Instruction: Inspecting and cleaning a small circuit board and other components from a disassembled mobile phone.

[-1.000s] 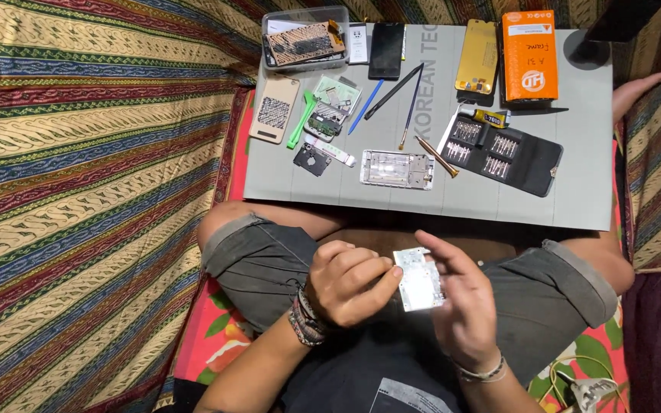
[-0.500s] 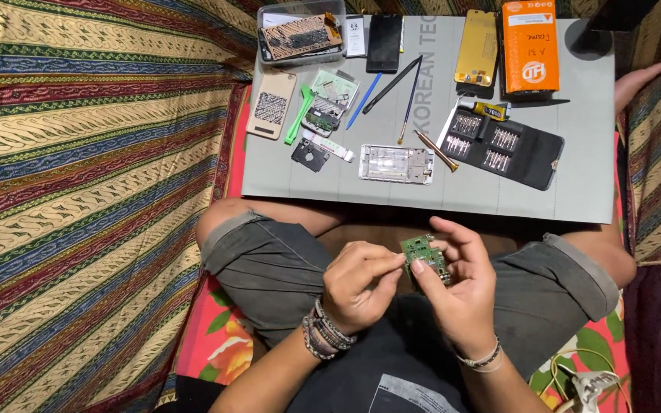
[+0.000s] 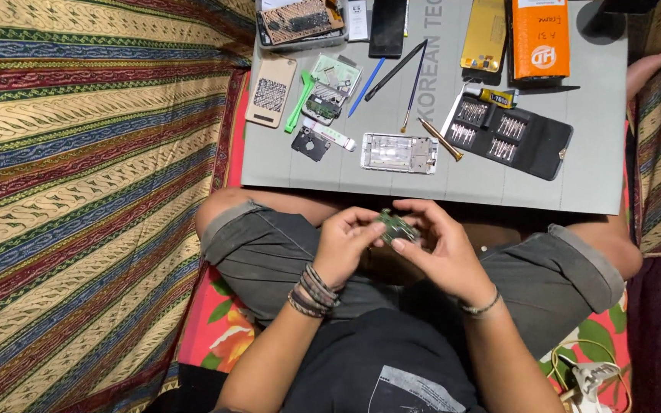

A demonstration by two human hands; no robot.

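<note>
Both hands meet above the lap, just in front of the grey mat's [image 3: 575, 191] near edge. The left hand [image 3: 343, 248] and right hand [image 3: 441, 248] have their fingers closed on 1 small green board [image 3: 395, 226], pinched between the fingertips of both. On the mat beyond lie a silver phone frame [image 3: 398, 152], a black bit case [image 3: 510, 136], a green pry tool [image 3: 298, 102] and an orange box [image 3: 541, 37].
</note>
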